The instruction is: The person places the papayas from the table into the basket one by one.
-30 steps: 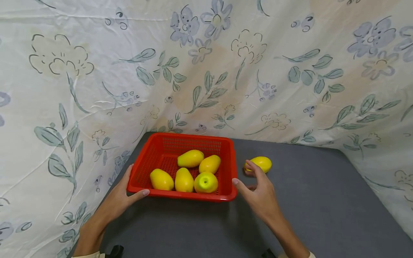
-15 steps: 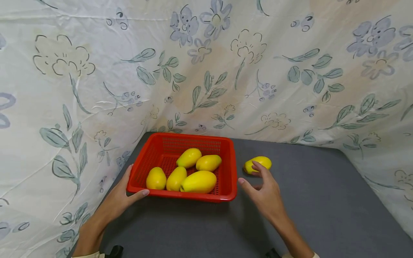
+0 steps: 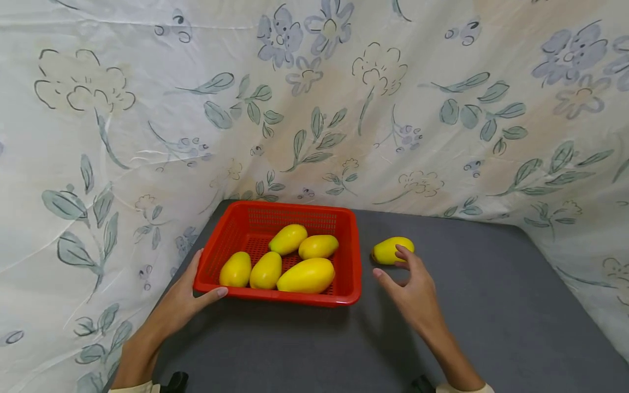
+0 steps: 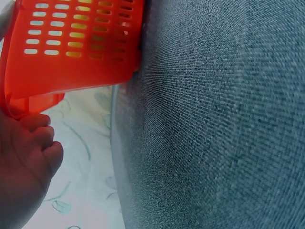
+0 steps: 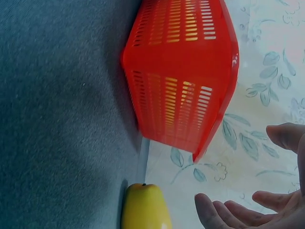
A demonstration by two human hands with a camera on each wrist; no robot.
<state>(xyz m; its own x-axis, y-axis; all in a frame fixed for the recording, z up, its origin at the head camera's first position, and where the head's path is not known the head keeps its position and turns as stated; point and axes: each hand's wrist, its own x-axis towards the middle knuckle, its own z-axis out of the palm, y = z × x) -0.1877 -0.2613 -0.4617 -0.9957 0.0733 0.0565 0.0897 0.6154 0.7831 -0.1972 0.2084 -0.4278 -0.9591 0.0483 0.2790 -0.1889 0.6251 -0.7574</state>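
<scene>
A red plastic basket (image 3: 290, 296) with slotted walls holds several yellow, oblong, mango-like fruits (image 3: 307, 275). My left hand (image 3: 179, 305) grips its near left corner, thumb over the front rim and fingers round the side; the left wrist view shows those fingers (image 4: 44, 138) curled at the rim. To the right of the basket, my right hand (image 3: 417, 295) is held with fingers spread and slightly bent, nothing in it. Another yellow fruit (image 3: 390, 250) lies on the dark grey cloth just past its fingertips, partly overlapped by them in the head view.
Dark grey cloth (image 3: 491, 305) covers the table. A floral sheet (image 3: 314, 109) hangs behind the table's back edge and along both sides. In the right wrist view, the loose fruit (image 5: 145, 210) lies a short way from the basket's wall (image 5: 176, 62).
My right hand has drawn away from the basket's right rim, to the right. Fruits in the basket have rolled; the front right one now lies lengthwise. My left hand keeps its grip.
</scene>
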